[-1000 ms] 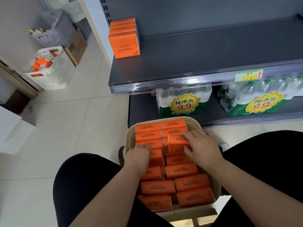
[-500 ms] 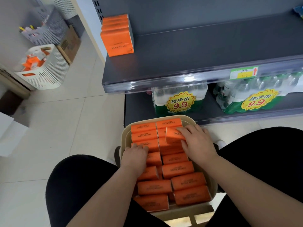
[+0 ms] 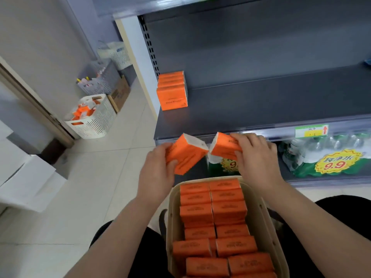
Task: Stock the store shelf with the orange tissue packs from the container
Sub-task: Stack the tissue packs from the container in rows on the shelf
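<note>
A beige container (image 3: 172,217) sits between my knees, filled with several orange tissue packs (image 3: 212,215). My left hand (image 3: 158,173) grips one orange pack (image 3: 185,154), tilted, above the container's far rim. My right hand (image 3: 255,157) grips a second orange pack (image 3: 224,146) beside it; the two packs nearly touch at their white ends, just in front of the shelf's front edge. A row of orange packs (image 3: 172,91) stands at the far left of the dark grey shelf (image 3: 261,103).
Bottled water packs with yellow 9.9 price stickers (image 3: 339,160) fill the lower shelf. A white basket (image 3: 94,121) with orange items, a grey basket (image 3: 100,79) and a cardboard box (image 3: 120,93) stand on the tiled floor at left. White boxes (image 3: 24,181) lie nearer left.
Both hands have risen out of the container, each lifting one orange pack up to the shelf's front edge. The camera has tilted upward toward the shelf.
</note>
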`<state>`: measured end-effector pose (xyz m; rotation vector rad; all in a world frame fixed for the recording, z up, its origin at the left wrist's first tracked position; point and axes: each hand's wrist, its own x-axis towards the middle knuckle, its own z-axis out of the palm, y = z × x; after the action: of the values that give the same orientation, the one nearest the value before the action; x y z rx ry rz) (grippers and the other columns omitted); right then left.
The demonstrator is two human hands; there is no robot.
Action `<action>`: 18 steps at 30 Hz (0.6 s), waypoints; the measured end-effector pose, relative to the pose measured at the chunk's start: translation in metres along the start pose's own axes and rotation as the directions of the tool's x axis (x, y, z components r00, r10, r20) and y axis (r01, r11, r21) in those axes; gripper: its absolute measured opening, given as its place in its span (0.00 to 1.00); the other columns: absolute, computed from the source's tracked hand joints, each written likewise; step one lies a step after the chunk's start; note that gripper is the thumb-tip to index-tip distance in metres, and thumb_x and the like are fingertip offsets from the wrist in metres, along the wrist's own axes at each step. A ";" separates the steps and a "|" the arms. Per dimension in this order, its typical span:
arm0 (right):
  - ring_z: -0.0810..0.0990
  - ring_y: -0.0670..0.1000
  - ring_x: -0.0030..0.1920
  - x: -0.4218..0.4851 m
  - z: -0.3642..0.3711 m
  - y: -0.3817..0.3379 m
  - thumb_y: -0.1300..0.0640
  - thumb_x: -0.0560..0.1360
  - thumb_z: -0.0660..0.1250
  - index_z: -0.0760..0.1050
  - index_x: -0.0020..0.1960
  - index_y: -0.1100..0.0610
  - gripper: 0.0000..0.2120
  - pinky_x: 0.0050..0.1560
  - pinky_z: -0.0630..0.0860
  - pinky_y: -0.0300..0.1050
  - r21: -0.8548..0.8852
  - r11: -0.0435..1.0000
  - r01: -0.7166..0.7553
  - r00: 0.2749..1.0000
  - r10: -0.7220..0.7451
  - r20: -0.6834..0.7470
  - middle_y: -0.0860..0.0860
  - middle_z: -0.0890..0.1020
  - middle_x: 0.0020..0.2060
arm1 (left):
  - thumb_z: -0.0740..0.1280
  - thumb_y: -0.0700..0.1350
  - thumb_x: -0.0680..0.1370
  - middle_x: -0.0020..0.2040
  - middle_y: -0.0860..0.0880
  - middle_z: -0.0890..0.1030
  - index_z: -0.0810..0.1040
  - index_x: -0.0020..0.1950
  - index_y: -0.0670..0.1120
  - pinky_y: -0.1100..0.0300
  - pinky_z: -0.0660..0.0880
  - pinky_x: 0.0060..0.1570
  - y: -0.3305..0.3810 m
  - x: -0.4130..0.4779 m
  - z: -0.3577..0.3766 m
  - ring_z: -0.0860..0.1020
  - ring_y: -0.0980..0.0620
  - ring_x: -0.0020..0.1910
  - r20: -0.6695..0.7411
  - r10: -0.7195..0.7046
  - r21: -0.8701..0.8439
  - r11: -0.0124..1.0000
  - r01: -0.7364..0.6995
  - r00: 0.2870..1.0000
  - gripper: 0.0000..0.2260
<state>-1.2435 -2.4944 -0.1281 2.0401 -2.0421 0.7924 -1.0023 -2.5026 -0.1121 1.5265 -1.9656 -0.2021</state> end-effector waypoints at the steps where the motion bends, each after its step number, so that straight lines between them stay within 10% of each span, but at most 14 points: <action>1: 0.73 0.56 0.58 0.016 -0.004 -0.003 0.59 0.74 0.67 0.69 0.68 0.50 0.23 0.56 0.67 0.56 -0.005 1.000 0.006 1.000 -0.006 -0.007 0.51 0.76 0.58 | 0.66 0.43 0.77 0.60 0.46 0.77 0.71 0.66 0.45 0.52 0.72 0.54 0.002 0.014 -0.008 0.75 0.46 0.58 -0.025 -0.011 0.017 1.000 0.011 1.000 0.18; 18: 0.66 0.55 0.64 0.140 0.037 0.010 0.63 0.74 0.65 0.62 0.72 0.47 0.30 0.60 0.62 0.54 -0.060 0.992 0.107 0.980 -0.095 0.176 0.50 0.71 0.65 | 0.62 0.39 0.76 0.58 0.47 0.78 0.70 0.67 0.49 0.50 0.71 0.50 -0.030 0.189 0.024 0.70 0.44 0.60 0.176 -0.076 0.500 0.866 -0.023 0.982 0.19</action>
<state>-1.2528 -2.6362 -0.0971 2.2235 -2.0002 0.5354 -1.0153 -2.6910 -0.0729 1.9187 -2.2691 0.1791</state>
